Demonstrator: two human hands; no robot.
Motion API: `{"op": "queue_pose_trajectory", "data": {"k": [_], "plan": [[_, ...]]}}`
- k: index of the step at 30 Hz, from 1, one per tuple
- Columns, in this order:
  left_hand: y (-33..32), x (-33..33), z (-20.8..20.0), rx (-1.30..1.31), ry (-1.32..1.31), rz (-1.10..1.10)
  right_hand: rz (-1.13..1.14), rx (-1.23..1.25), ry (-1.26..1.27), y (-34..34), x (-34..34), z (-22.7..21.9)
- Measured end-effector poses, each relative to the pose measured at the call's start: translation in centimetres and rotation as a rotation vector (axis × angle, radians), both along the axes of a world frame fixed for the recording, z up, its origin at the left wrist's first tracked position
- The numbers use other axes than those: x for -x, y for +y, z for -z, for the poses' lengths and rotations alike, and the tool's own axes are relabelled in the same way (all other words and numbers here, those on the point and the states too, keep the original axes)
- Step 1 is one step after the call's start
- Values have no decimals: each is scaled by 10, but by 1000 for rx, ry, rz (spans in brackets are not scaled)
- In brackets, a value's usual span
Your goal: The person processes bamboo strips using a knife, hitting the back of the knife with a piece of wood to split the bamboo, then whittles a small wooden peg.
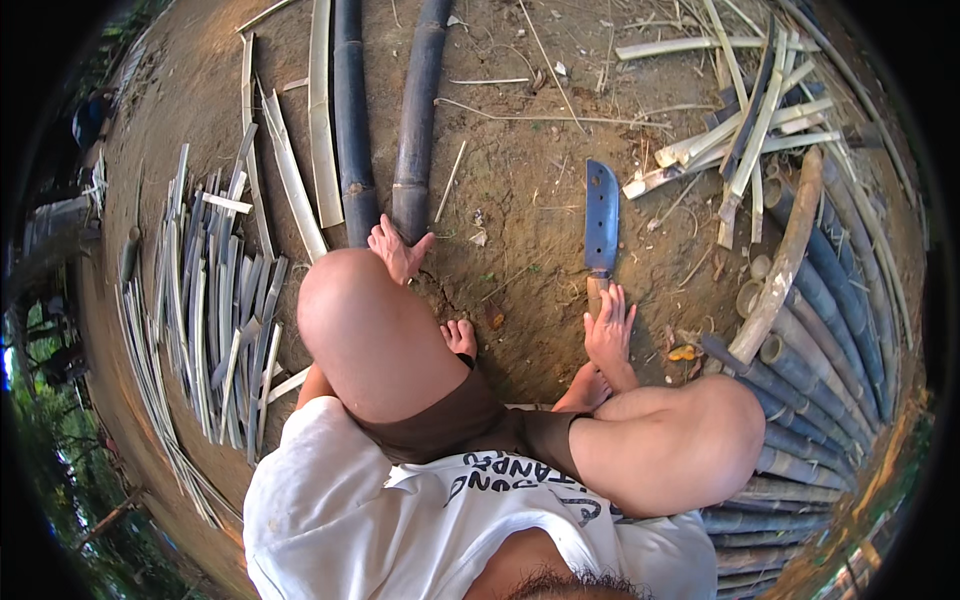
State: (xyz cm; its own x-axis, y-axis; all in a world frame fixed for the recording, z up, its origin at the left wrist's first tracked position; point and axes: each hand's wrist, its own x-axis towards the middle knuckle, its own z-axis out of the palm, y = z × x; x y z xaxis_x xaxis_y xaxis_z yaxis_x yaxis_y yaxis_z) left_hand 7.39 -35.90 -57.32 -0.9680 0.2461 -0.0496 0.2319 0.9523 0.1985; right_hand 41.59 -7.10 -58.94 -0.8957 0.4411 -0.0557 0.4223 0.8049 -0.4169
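Observation:
Two dark bamboo poles, a left one [351, 120] and a right one [416, 125], lie side by side on the ground, pointing away from me. My left hand [398, 252] is at the near end of the right pole, fingers and thumb spread, seemingly touching it; my raised knee hides part of the hand and the left pole's end. A large knife [601, 215] with a broad, dark, holed blade lies on the dirt, its tip away from me. Over its wooden handle [595, 292] rests my right hand [609, 335], fingers stretched out and apart rather than wrapped round.
Split bamboo strips [215, 310] lie heaped on the left. Long pale slats [321, 115] lie beside the poles. More split pieces [745, 125] are scattered at the far right. Stacked bamboo poles [825, 350] and a light brown stick [785, 265] lie to my right.

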Motion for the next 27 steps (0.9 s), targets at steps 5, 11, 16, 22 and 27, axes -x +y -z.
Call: {"op": "queue_pose_trajectory", "data": {"k": [5, 11, 16, 22, 27], "plan": [[5, 15, -13, 57, -131, 106, 1, -16, 7, -2, 2, -5], [-1, 27, 0, -120, -88, 86, 20, -30, 16, -5, 5, -6], [9, 38, -44, -166, -388, 7, 36, -18, 5, -5, 6, -8], [4, 43, -54, -718, -809, -141, 85, -25, 39, -7, 2, -5], [25, 29, -59, -952, -999, -277, 109, -14, 55, -7, 0, -2]]}}
